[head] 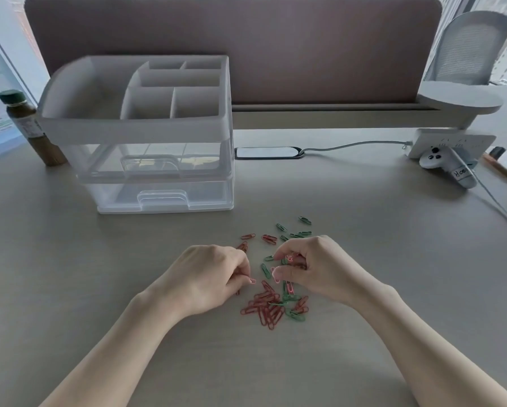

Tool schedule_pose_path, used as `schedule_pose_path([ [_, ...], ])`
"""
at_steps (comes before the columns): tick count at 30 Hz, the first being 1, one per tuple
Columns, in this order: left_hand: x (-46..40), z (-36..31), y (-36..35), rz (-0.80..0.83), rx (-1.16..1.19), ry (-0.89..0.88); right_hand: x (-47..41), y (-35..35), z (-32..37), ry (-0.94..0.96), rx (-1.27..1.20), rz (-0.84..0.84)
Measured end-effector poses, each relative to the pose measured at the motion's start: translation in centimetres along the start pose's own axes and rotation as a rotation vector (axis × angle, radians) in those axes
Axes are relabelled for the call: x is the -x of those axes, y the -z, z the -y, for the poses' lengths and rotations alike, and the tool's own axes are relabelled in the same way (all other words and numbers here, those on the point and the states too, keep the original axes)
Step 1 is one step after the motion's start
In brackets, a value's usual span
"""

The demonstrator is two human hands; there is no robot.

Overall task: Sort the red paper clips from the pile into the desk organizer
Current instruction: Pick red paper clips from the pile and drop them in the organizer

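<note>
A pile of red paper clips (265,308) mixed with green paper clips (295,315) lies on the desk in front of me. More green clips (300,234) and a few red ones (269,238) are scattered behind it. My right hand (313,268) hovers over the pile with several red clips gathered in its curled fingers. My left hand (209,274) rests at the pile's left edge, its fingertips pinched on a red clip. The white desk organizer (134,124), with open compartments on top and two clear drawers below, stands at the back left.
A brown bottle (30,127) with a green cap stands left of the organizer. A cable port (268,152), a power strip (451,142), a white controller (448,165) and a trailing cable sit at the back right. A brown divider panel (305,48) closes the desk's far edge.
</note>
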State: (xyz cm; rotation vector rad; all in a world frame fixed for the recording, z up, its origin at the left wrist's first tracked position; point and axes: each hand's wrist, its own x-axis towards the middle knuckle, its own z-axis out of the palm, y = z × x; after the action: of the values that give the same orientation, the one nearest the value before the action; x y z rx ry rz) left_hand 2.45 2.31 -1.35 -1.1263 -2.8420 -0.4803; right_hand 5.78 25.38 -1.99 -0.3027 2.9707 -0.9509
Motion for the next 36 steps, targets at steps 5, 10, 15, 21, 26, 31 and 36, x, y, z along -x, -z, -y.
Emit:
schedule_pose_path([
  [5, 0.4, 0.0, 0.0, -0.003, -0.002, 0.089, -0.5, -0.2, 0.6, 0.007, 0.123, 0.022],
  [10, 0.6, 0.0, 0.5, -0.058, 0.505, 0.259, -0.5, 0.0, 1.3, -0.006, 0.207, 0.013],
  [15, -0.5, -0.7, 0.0, -0.11, 1.504, 0.46, -0.9, 0.2, 2.0, -0.059, 0.231, 0.085],
  [21, -0.9, -0.8, -0.9, -0.111, 2.223, 0.538, -0.9, 0.5, 2.4, -0.082, 0.171, 0.193],
  [26, -1.0, -0.6, -1.2, -0.133, 2.323, 0.559, -0.5, 1.3, 2.5, -0.073, 0.04, 0.182],
  [31, -1.0, -0.9, -1.0, -0.101, 2.363, 0.624, 0.2, 2.8, 0.6, -0.119, -0.432, 0.063],
  [36, -0.9, -1.8, -1.0, -0.004, 2.417, 0.631, 0.3, 2.6, -1.2, -0.348, -1.391, 0.003],
])
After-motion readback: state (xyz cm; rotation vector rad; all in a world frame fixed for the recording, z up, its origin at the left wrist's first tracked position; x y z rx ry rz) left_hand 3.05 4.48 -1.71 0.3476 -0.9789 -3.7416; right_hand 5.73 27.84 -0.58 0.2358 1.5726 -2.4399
